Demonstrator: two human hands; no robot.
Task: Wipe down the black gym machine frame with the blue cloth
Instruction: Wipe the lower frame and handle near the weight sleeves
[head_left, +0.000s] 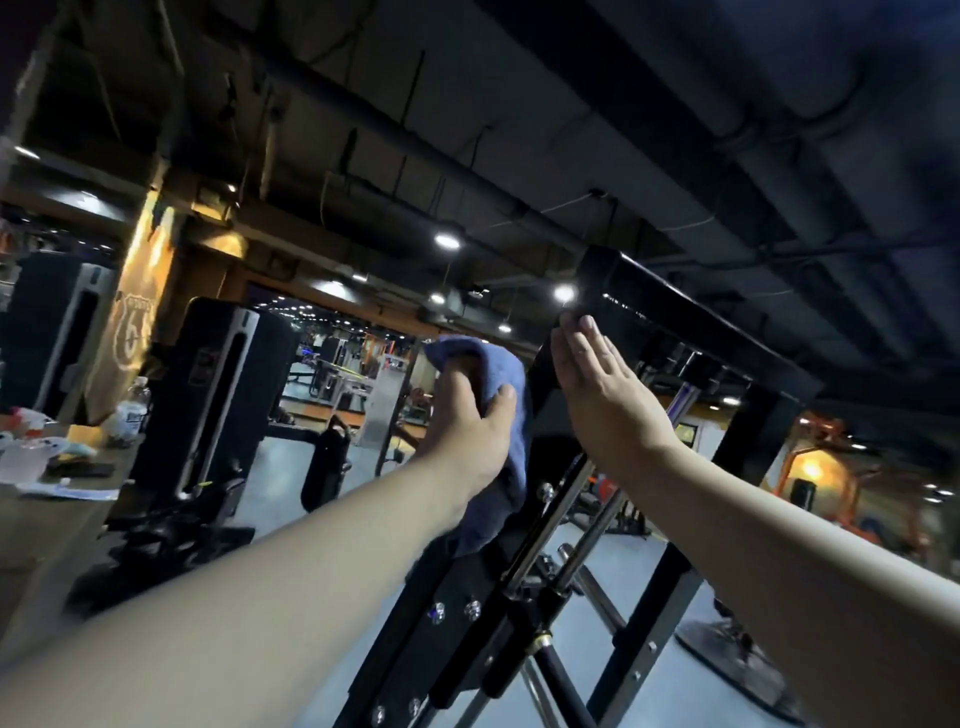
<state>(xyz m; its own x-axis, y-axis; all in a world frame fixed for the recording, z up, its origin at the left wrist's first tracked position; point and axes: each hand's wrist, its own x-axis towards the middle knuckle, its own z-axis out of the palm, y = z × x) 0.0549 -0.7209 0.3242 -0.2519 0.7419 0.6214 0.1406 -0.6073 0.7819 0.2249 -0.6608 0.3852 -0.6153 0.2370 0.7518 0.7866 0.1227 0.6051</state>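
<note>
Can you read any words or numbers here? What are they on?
"6": big numeral in the white shield outline on the orange pillar; the small letters above it are too blurred.
Label on the clear plastic bottle: too blurred to read.

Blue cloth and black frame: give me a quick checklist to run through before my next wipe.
1. Cloth held firmly: ok. The left hand grips the blue cloth, bunched in its fingers.
2. Cloth on the metal: cannot tell. It sits beside the upright of the black frame, but the contact is hidden.
3. Free hand out of the wipe path: not ok. The right hand is held flat at the same upright, near the top corner.
4. Loose cloth tail: not ok. It hangs near the bolts, where it might snag.
5. Top beam in reach: probably ok. The right fingertips are at its corner.
</note>
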